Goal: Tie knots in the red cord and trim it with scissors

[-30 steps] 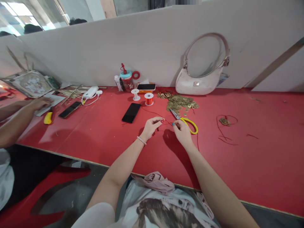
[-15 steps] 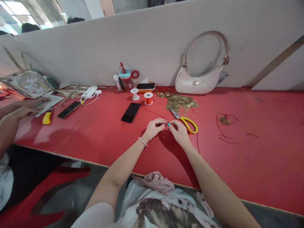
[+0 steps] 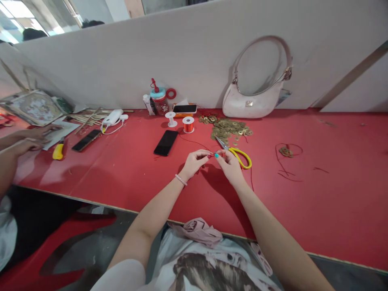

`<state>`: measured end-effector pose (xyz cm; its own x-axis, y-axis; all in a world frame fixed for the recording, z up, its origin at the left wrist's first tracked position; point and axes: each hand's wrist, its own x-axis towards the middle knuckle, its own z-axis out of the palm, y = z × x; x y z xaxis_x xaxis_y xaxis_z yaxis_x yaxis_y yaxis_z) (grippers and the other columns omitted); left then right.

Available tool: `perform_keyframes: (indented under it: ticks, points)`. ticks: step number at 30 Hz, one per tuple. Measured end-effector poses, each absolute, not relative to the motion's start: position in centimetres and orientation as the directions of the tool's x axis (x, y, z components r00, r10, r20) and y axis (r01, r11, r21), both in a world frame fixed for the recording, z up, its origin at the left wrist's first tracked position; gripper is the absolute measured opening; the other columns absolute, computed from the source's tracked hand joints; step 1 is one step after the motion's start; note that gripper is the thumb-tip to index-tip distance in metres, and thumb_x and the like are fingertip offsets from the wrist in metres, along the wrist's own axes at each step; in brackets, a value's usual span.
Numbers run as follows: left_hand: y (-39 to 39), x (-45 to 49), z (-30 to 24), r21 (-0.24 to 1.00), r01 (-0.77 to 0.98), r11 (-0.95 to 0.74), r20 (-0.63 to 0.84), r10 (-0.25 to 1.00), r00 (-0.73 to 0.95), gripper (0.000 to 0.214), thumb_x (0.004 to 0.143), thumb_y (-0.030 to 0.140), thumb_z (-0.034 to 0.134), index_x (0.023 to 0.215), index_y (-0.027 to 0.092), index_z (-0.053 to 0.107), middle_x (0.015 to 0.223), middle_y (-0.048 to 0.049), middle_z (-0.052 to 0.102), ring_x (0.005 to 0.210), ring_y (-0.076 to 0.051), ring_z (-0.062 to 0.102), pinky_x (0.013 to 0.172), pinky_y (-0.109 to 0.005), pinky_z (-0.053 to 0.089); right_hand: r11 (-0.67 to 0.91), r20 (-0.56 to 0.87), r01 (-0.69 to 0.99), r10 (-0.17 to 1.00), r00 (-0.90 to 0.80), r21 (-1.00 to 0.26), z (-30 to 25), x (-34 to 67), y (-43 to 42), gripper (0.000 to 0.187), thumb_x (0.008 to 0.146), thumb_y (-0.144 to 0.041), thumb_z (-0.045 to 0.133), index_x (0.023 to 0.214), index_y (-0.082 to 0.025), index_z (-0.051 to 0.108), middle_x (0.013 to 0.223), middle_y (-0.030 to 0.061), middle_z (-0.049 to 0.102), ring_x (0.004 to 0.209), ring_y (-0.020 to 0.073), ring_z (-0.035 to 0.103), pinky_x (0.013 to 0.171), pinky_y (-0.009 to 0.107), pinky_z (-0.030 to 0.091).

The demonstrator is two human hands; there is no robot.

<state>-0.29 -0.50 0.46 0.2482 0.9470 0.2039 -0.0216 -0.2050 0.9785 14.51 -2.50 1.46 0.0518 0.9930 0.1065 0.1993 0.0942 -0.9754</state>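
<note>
Both hands meet above the red table (image 3: 188, 194). My left hand (image 3: 195, 163) pinches a thin red cord between thumb and fingertips. Close beside it, my right hand (image 3: 228, 163) pinches the same cord, and one strand hangs down past its wrist. What sits between the fingertips is too small to make out. Scissors (image 3: 241, 157) with yellow handles lie just behind my right hand. Farther back is a pile of brass-coloured coins (image 3: 228, 129). A spool of red thread (image 3: 188, 125) stands left of the coins, with a strand running toward my hands.
A black phone (image 3: 166, 142) and a white spool (image 3: 171, 119) lie left of my hands. At the back stand a cup (image 3: 159, 101) and a white handbag (image 3: 253, 103). Corded coins (image 3: 285, 152) rest at right. Another person's hands (image 3: 30, 139) are near a yellow-handled cutter (image 3: 58, 150).
My fingertips have drawn slightly apart, with the red cord between them. The right hand has turned a little. The whole view has shifted slightly.
</note>
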Motion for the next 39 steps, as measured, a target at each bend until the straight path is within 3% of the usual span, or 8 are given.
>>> perform_keyframes:
  ticks: [6, 8, 12, 16, 22, 39]
  points:
    - [-0.54, -0.3, 0.57, 0.973, -0.001, -0.23, 0.222, 0.94, 0.26, 0.021, 0.072, 0.028, 0.058, 0.084, 0.013, 0.067, 0.093, -0.0095, 0.063, 0.075, -0.014, 0.057, 0.065, -0.023, 0.046, 0.181, 0.26, 0.36, 0.948, 0.184, -0.915, 0.85, 14.7, -2.42, 0.026, 0.076, -0.039, 0.048, 0.093, -0.019, 0.046, 0.072, 0.002, 0.052, 0.059, 0.0143, 0.047, 0.057, 0.028, 0.04]
    - [-0.53, -0.29, 0.49, 0.973, -0.004, -0.231, 0.224, 0.939, 0.261, 0.022, 0.072, 0.029, 0.059, 0.084, 0.013, 0.067, 0.093, -0.0095, 0.063, 0.075, -0.013, 0.057, 0.065, -0.023, 0.046, 0.29, 0.414, 0.491, 0.896, 0.162, -0.821, 0.95, 14.85, -2.48, 0.03, 0.075, -0.036, 0.051, 0.099, -0.018, 0.046, 0.088, 0.008, 0.055, 0.079, 0.0193, 0.052, 0.07, 0.034, 0.042]
    - [-0.47, -0.28, 0.31, 0.973, -0.022, -0.23, 0.229, 0.942, 0.247, 0.021, 0.072, 0.029, 0.059, 0.084, 0.013, 0.067, 0.092, -0.0089, 0.063, 0.074, -0.013, 0.057, 0.064, -0.022, 0.046, 0.415, 0.596, 0.704, 0.803, 0.015, -0.577, 1.44, 15.11, -2.62, 0.029, 0.073, -0.03, 0.054, 0.1, -0.02, 0.054, 0.115, 0.0116, 0.05, 0.109, 0.0268, 0.042, 0.09, 0.044, 0.032]
    - [-0.46, -0.29, 0.34, 0.977, -0.014, -0.213, 0.21, 0.947, 0.244, 0.022, 0.072, 0.029, 0.059, 0.084, 0.012, 0.067, 0.091, -0.0089, 0.063, 0.073, -0.013, 0.057, 0.063, -0.022, 0.045, 0.437, 0.506, 0.653, 0.858, -0.094, -0.619, 1.24, 15.13, -2.46, 0.014, 0.075, -0.027, 0.051, 0.084, -0.02, 0.059, 0.093, 0.0081, 0.061, 0.091, 0.0234, 0.053, 0.084, 0.041, 0.037]
    - [-0.46, -0.28, 0.34, 0.982, -0.028, -0.189, 0.19, 0.951, 0.243, 0.023, 0.071, 0.03, 0.059, 0.085, 0.013, 0.067, 0.092, -0.0084, 0.063, 0.073, -0.013, 0.057, 0.061, -0.021, 0.046, 0.319, 0.324, 0.485, 0.943, -0.076, -0.814, 1.22, 14.81, -2.62, 0.019, 0.078, -0.027, 0.043, 0.083, -0.019, 0.059, 0.072, 0.0049, 0.061, 0.064, 0.0177, 0.054, 0.062, 0.03, 0.042]
    - [-0.42, -0.22, 0.45, 0.985, -0.02, -0.169, 0.169, 0.955, 0.245, 0.022, 0.07, 0.029, 0.06, 0.083, 0.013, 0.067, 0.09, -0.0076, 0.064, 0.071, -0.012, 0.056, 0.058, -0.02, 0.042, 0.202, 0.258, 0.555, 0.966, 0.023, -0.807, 1.35, 14.63, -3.08, 0.019, 0.077, -0.029, 0.041, 0.073, -0.02, 0.057, 0.059, 0.0005, 0.055, 0.051, 0.0136, 0.047, 0.054, 0.026, 0.036]
